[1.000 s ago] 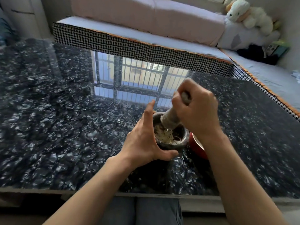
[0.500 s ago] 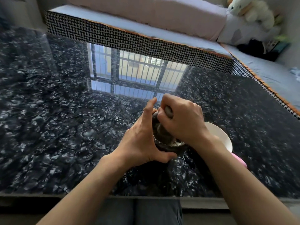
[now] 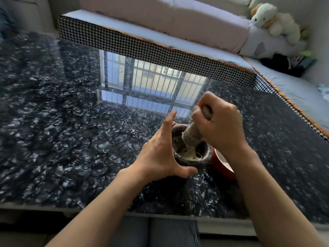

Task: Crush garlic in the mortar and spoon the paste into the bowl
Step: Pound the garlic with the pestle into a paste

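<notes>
- One dark marbled table point(image 3: 53, 131), glossy enough to mirror a barred window; its near edge runs just above the person's lap, and wide bare stretches lie to the left of the hands and beyond them.
- One cushioned bench point(image 3: 160, 43) with houndstooth trim borders the table's far edge and turns the corner along the right edge.
- One pale bolster point(image 3: 160, 16) lies along the bench, and one plush toy point(image 3: 274, 22) sits in the far right corner.
- One left hand point(image 3: 158, 154) wraps the mortar's left side, thumb curled under the near wall, index finger stretched up past the rim.
- One right hand point(image 3: 220, 129) is clenched round the pestle's upper end.
- One stone mortar point(image 3: 190, 148) stands near the table's front edge, a little right of centre.
- One red bowl point(image 3: 220, 166) with a pale inside sits just beside the mortar's right, mostly hidden under the right wrist.
- One pestle point(image 3: 192, 132) tilts into the mortar, its tip coated.
- One mass of pale crushed garlic point(image 3: 190, 155) lies in the mortar's bottom.
</notes>
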{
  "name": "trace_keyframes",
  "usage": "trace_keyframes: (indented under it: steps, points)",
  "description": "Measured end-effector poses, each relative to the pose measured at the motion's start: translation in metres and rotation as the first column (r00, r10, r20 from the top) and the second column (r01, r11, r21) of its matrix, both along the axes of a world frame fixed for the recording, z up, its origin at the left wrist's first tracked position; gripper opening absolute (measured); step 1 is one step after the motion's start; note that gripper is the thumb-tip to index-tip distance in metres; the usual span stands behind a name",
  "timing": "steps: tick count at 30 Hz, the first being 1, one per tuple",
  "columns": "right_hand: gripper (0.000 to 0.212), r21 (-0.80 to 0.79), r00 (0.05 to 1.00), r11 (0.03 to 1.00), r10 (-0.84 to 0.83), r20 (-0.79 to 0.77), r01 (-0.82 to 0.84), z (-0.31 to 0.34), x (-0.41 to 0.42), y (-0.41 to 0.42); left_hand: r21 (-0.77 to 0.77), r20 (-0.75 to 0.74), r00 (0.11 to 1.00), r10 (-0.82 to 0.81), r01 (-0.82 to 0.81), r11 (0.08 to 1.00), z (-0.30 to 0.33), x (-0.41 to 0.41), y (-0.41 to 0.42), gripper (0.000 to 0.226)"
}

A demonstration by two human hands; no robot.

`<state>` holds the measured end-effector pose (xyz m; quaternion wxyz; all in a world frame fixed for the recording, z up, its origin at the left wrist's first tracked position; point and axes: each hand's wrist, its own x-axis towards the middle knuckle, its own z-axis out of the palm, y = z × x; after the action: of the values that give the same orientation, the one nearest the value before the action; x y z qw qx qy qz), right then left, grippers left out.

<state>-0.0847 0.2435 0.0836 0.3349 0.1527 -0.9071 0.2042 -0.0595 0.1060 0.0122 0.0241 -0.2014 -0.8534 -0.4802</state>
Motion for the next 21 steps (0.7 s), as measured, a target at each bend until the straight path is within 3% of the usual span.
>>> trace_keyframes:
  steps: [1, 3, 7, 12, 15, 17, 21]
  points:
    - [0.010, -0.042, 1.000, 0.999, -0.007, -0.018, 0.006, 0.000, -0.001, -0.001, -0.003, 0.000, 1.000, 0.002, -0.002, 1.000, 0.000, 0.000, 0.000, 0.131]
    - [0.011, 0.038, 1.000, 0.999, -0.007, -0.010, 0.008, -0.009, 0.001, -0.011, 0.005, 0.009, 1.000, -0.004, 0.004, 1.000, 0.000, -0.001, 0.000, 0.131]
    - [0.012, 0.167, 0.987, 0.983, 0.050, 0.152, -0.075, -0.021, 0.004, -0.017, 0.015, 0.000, 1.000, 0.001, -0.001, 1.000, -0.001, -0.002, 0.000, 0.130]
    - [0.010, 0.018, 1.000, 1.000, 0.004, -0.003, -0.004, 0.010, 0.006, 0.000, 0.001, -0.021, 0.999, 0.031, -0.031, 1.000, -0.001, 0.001, 0.001, 0.132]
    - [0.011, 0.267, 0.995, 0.963, 0.004, 0.101, -0.031, -0.002, 0.005, -0.010, 0.003, -0.024, 0.999, 0.039, -0.039, 0.999, -0.002, 0.000, 0.001, 0.130]
    - [0.015, 0.322, 0.977, 0.941, 0.041, 0.210, -0.109, -0.009, 0.001, -0.015, 0.005, -0.028, 0.999, 0.043, -0.043, 0.999, -0.003, 0.000, 0.002, 0.129]
    - [0.011, 0.214, 0.994, 0.974, 0.050, 0.095, -0.070, 0.015, -0.001, -0.009, -0.018, -0.025, 0.998, 0.059, -0.059, 0.998, -0.003, 0.001, 0.003, 0.132]
